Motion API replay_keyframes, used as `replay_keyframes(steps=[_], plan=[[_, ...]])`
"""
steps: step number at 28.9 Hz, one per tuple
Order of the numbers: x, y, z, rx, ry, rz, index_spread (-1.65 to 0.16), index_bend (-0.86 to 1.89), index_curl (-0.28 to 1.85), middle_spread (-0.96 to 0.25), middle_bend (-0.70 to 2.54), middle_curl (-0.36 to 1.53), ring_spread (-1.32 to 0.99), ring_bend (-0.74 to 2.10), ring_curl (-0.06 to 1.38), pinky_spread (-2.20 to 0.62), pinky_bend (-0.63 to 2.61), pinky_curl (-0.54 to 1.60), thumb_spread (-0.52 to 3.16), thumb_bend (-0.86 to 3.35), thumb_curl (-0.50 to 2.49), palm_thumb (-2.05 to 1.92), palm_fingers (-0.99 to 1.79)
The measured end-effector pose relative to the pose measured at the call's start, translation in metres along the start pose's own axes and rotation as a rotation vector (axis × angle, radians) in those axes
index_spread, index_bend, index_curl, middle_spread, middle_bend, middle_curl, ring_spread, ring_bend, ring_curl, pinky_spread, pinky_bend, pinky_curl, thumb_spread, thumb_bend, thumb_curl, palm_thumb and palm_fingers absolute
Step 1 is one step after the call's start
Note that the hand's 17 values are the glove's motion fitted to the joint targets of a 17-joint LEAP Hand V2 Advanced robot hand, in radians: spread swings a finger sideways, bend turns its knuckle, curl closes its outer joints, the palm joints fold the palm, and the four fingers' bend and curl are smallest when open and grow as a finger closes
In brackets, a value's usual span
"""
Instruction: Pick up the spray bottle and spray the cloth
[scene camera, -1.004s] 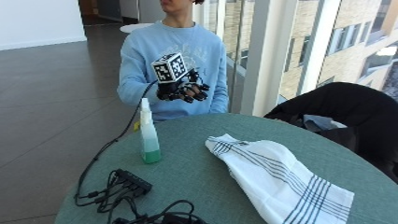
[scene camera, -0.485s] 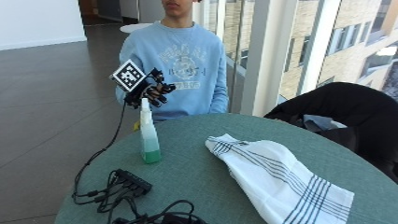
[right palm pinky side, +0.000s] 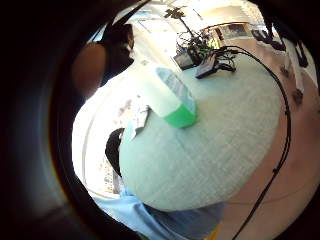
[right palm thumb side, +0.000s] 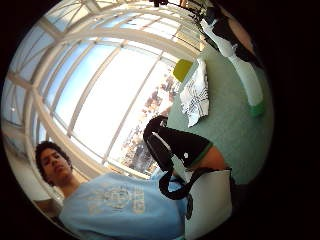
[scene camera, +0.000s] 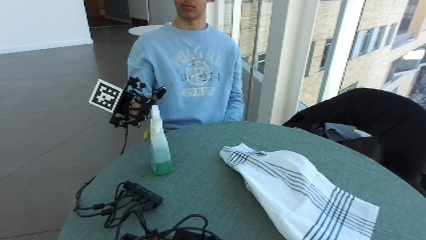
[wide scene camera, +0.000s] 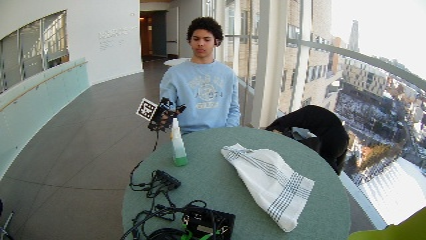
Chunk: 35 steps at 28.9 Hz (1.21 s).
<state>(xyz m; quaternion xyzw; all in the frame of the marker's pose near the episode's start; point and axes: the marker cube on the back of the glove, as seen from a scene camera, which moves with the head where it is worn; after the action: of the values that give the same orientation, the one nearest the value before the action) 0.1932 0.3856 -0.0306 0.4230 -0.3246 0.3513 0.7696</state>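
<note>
- The bottle (scene camera: 159, 146) stands upright on the round green table (scene camera: 219, 200), near the edge on the person's right; it has a white spray head and green liquid at the bottom.
- The gloved right hand (scene camera: 138, 102) hangs in the air just beside the spray head, at about its height, fingers spread and relaxed, gripping nothing; it looks apart from the bottle.
- The cloth (scene camera: 299, 192), white with dark stripes, lies crumpled on the table, well apart from the bottle.
- A black cable bundle (scene camera: 136, 200) lies near the bottle's base.
- The step in hand looks like the reach, with the grasp not yet made.
- The next move calls for closing round the neck, a finger on the trigger, then lifting and turning the nozzle toward the cloth.
</note>
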Motion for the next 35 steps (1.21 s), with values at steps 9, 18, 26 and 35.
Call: replay_keyframes(steps=[9,18,26,35], plan=[[0.045,-0.026,0.015,-0.080,-0.067,0.087,-0.36,0.09,0.23,-0.07,0.38,0.40,-0.04,0.45,0.34,0.20,0.23,0.34,0.98,-0.02,0.28,0.49,0.64],[0.067,-0.061,0.049,-0.064,-0.140,0.185,-0.36,0.09,0.21,-0.07,0.36,0.40,-0.05,0.42,0.34,0.20,0.28,0.36,0.95,-0.03,0.29,0.51,0.58],[0.081,-0.068,0.069,-0.101,-0.139,0.180,-0.37,0.08,0.19,-0.07,0.35,0.40,-0.05,0.43,0.34,0.21,0.30,0.36,0.93,-0.03,0.29,0.53,0.58],[0.083,-0.068,0.073,-0.008,-0.113,0.142,-0.36,0.18,0.22,-0.09,0.30,0.39,-0.07,0.48,0.34,0.22,0.28,0.35,0.92,0.04,0.33,0.70,0.78]])
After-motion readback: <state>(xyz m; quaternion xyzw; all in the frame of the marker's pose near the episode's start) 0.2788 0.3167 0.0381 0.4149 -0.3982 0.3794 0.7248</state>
